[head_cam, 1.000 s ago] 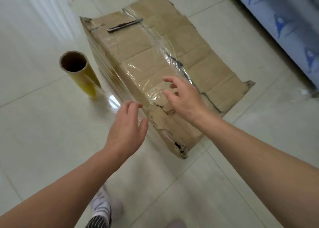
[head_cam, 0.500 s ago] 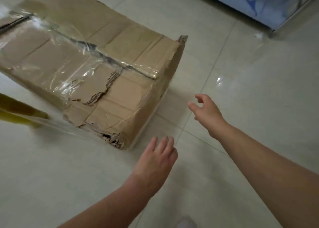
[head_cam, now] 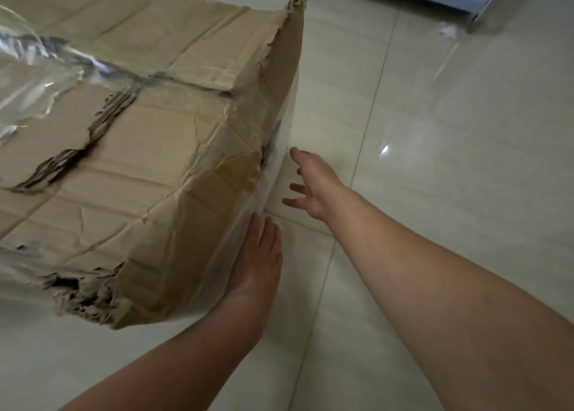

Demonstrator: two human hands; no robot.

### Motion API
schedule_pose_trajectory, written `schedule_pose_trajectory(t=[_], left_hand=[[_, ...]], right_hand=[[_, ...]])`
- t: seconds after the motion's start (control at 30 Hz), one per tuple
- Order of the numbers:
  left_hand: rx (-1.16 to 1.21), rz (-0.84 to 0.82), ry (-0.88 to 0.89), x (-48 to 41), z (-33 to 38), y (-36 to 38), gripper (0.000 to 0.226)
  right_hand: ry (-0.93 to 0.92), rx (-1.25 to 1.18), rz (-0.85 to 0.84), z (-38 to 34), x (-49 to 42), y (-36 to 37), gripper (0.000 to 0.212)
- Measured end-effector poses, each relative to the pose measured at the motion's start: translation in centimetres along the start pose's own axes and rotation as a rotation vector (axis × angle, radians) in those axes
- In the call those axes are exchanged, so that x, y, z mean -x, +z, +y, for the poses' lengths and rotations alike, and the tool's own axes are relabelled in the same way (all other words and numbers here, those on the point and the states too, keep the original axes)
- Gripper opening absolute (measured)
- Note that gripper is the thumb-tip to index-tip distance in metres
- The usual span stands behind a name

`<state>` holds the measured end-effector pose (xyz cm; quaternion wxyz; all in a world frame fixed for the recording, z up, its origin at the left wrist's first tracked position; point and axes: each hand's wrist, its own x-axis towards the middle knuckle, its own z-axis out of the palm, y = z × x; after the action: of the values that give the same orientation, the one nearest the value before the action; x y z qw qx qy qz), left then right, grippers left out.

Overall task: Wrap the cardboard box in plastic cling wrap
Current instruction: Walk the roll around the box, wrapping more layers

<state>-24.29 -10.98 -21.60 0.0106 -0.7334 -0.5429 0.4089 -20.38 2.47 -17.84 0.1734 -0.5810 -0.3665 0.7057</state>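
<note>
A worn, torn cardboard box (head_cam: 149, 168) fills the left of the head view, lying on the tiled floor. Clear cling wrap (head_cam: 37, 78) covers its top at the far left, and more film clings to the box's right side face. My left hand (head_cam: 259, 255) lies flat with straight fingers against the lower right side of the box. My right hand (head_cam: 310, 183) is open with spread fingers beside that same side face, fingertips at or near the film; contact is unclear. The cling wrap roll is out of view.
Glossy pale floor tiles (head_cam: 435, 162) stretch to the right and front. A blue patterned piece of furniture with a metal leg (head_cam: 484, 9) stands at the top right.
The view swung round to the box's right side and came closer. Both hands moved from above the floor to that side face, the left now flat against it. The yellow roll left the view.
</note>
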Motion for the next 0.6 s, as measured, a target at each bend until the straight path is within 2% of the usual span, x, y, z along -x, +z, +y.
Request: schedule_pose_trajectory(t=[0.2, 0.37, 0.47, 0.6], left_hand=[[-0.303, 0.028, -0.092, -1.0, -0.2, 2.2, 0.062], [-0.386, 0.019, -0.070, 1.8, 1.2, 3.5, 0.069], [-0.395, -0.014, -0.068, 3.8, 2.2, 4.6, 0.067], [-0.342, -0.059, -0.027, 5.2, 2.9, 5.9, 0.060]], right_hand=[[-0.016, -0.111, -0.095, 0.0, -1.2, 2.3, 0.038], [0.020, -0.141, -0.119, 1.9, 0.6, 2.9, 0.018], [0.067, -0.182, -0.159, 3.9, 1.9, 3.0, 0.018], [0.113, -0.208, -0.203, 7.0, 3.1, 3.6, 0.029]])
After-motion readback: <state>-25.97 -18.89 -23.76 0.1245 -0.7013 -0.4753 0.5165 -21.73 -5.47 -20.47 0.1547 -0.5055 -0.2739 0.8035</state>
